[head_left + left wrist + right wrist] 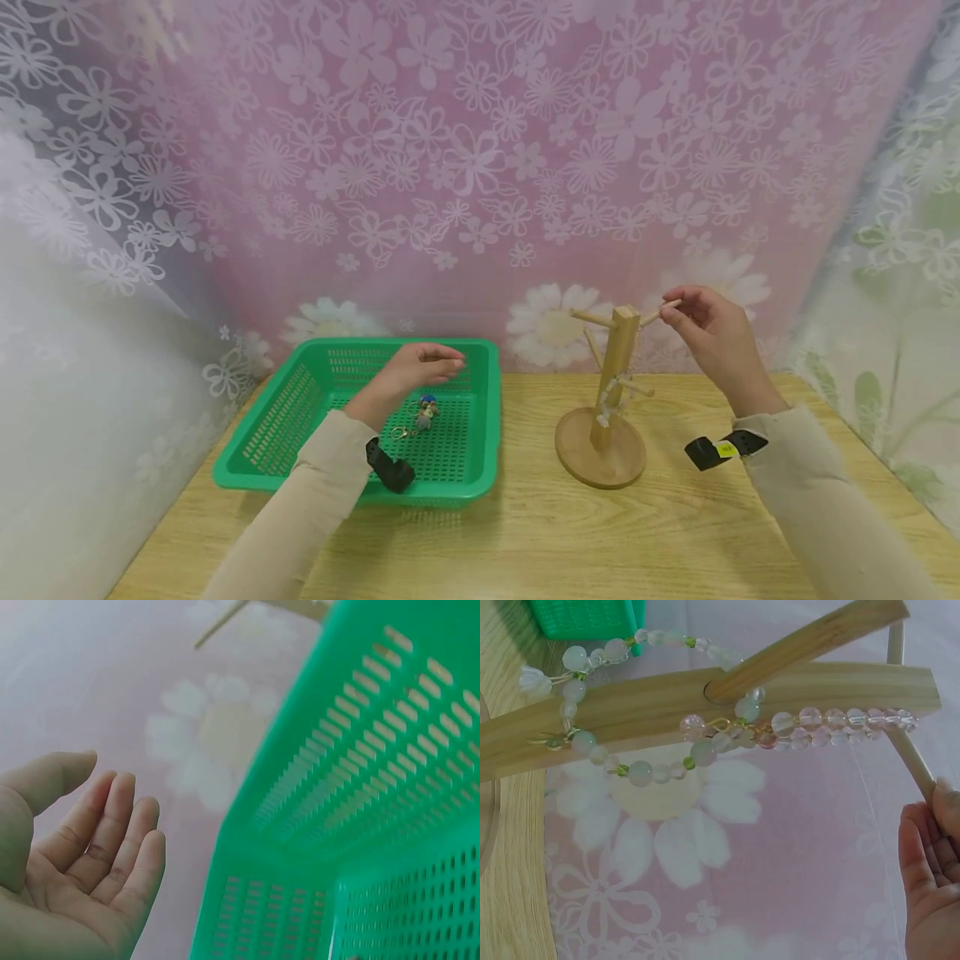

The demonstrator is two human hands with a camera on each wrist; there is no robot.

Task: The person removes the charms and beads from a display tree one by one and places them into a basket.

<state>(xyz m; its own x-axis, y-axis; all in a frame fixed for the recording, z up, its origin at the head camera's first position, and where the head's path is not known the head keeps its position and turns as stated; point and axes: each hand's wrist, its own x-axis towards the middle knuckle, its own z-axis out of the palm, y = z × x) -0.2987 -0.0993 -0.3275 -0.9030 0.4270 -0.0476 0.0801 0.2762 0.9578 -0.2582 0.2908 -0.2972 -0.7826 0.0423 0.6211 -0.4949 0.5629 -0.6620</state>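
My right hand (716,337) pinches the end of an upper peg on a wooden stand (619,358) with a round base. In the right wrist view, a pink and clear bead bracelet (832,720) hangs along the post from that peg. A second bracelet (640,774), of pale green and clear beads with a white flower charm (535,681), loops around a lower peg (810,649). My left hand (416,371) is over the green basket (491,417), fingers loosely bent and holding nothing. Below it in the basket lies a small figure keychain (427,412) with a blue top and a gold clasp.
The basket stands on the left of the wooden table (525,533), the stand to its right. Behind them hangs a pink flowered curtain (480,167), with pale cloth at both sides. Other bare pegs (592,318) stick out leftward from the post.
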